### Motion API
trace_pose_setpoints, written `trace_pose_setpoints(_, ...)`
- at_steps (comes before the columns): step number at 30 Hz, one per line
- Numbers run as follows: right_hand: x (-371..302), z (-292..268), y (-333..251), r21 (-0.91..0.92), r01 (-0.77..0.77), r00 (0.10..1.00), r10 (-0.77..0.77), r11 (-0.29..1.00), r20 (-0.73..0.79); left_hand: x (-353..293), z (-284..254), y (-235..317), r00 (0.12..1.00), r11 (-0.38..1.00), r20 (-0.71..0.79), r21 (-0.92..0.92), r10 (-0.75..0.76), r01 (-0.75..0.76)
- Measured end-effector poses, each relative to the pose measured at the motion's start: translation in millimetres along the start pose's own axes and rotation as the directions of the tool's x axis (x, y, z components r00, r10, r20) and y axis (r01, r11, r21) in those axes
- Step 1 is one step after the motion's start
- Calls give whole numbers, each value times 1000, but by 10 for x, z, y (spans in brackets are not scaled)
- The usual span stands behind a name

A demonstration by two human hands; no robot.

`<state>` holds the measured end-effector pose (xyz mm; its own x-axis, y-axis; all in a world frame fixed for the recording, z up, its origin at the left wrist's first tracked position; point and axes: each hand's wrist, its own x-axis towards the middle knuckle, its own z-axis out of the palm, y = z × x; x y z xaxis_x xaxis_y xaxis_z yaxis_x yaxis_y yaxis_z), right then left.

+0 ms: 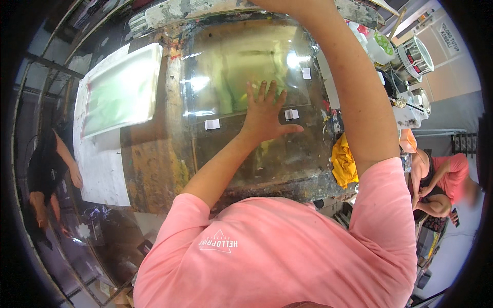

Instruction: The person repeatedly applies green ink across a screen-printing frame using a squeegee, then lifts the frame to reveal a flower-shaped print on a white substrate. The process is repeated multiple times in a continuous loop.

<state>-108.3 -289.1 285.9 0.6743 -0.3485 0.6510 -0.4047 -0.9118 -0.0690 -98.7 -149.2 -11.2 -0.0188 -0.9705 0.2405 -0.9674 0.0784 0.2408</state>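
Observation:
My left hand (263, 114) lies with its fingers spread on a clear, glossy plastic sheet (205, 56) on the stained work table (149, 169). Nothing is held in it. Small white tabs (291, 114) sit around the sheet's near and right edges, one just beside my left thumb. Stretched past the sheet's far right corner, my right arm ends in my right hand (287, 4) at the top edge of the picture. Its fingers are cut off from sight. Left of the sheet, a stack of clear sheets (123, 92) rests on white paper (105, 172).
A crumpled yellow cloth (344, 161) lies at the table's right edge. Beyond it stand a white bucket (417, 56) and a tub with green contents (382, 46). One person in dark clothes (43, 164) is at the left; another in a pink shirt (452, 174) crouches at the right.

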Motion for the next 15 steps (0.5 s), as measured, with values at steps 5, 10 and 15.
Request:
trace_pose_setpoints(5, 6, -1, -35, -6, -3, 1000, 2, 1000, -24, -29, -26, -22, 998, 1000, -59, -7, 6, -6)
trace_pose_setpoints(10, -9, -20, -61, -18, -36, 999, 36, 999, 22, -36, -18, -14, 1000, 1000, -17, 9, -26, 26)
trace_pose_setpoints(15, -13, -15, -54, 10, -33, 999, 32, 999, 24, -41, -24, -24, 1000, 1000, -19, 16, -21, 22)
